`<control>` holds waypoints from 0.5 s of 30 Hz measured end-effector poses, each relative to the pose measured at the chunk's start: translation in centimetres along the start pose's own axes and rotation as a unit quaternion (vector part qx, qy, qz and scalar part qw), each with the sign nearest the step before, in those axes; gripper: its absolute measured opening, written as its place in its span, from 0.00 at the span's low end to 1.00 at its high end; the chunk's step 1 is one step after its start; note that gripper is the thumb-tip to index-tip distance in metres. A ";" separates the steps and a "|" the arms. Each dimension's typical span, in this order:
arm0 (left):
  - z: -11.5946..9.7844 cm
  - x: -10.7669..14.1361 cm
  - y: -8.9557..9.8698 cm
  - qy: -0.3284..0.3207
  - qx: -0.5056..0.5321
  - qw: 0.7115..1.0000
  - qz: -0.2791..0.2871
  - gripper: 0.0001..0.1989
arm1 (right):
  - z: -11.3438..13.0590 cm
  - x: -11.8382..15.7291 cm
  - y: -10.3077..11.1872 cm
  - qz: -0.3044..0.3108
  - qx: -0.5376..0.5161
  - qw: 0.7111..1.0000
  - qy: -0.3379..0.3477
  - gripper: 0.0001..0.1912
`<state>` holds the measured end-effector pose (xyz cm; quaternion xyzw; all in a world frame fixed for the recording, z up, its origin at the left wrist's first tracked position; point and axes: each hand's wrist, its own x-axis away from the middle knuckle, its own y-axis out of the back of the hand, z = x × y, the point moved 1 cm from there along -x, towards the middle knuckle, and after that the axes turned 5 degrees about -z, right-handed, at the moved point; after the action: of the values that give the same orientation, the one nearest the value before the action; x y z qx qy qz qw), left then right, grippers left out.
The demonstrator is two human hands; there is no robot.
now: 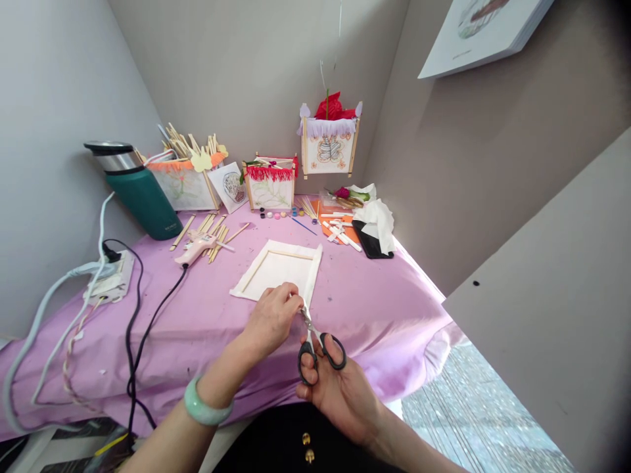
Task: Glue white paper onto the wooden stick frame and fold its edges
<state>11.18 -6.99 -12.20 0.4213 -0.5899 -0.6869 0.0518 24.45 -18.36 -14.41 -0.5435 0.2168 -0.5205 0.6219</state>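
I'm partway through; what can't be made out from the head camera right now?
- Head view: what the left hand pinches, hidden by its own fingers.
- Head view: the tips of the scissors, behind that hand.
- Head view: part of the white frame's near edge, under the left hand.
- Head view: part of the black flat object, under white tissue.
- Head view: the white booklet's upper part, cut off by the top edge.

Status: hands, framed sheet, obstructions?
Left hand at near edge of white framed sheet, grip unclear. Right hand holding scissors. Sheet lies on purple cloth, left hand hiding part.
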 end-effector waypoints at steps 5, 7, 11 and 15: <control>0.0 0.0 0.0 -0.005 0.003 1.000 0.001 0.09 | 0.2 -0.1 -0.2 -0.011 -0.019 1.000 0.001 0.18; 0.1 0.0 0.0 -0.005 0.004 1.000 -0.001 0.09 | 0.3 -0.1 -0.2 -0.020 -0.024 0.999 0.013 0.17; 0.2 0.0 0.0 0.015 0.045 0.998 -0.028 0.09 | 0.2 0.0 -0.1 -0.036 0.011 0.998 0.041 0.16; 0.4 -0.1 0.9 0.091 0.172 0.977 -0.088 0.06 | 1.2 0.8 -0.3 -0.031 0.228 0.971 0.065 0.20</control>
<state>10.54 -6.89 -11.41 0.5354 -0.6526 -0.5355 -0.0288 25.64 -18.50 -13.50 -0.3592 0.1150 -0.6095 0.6973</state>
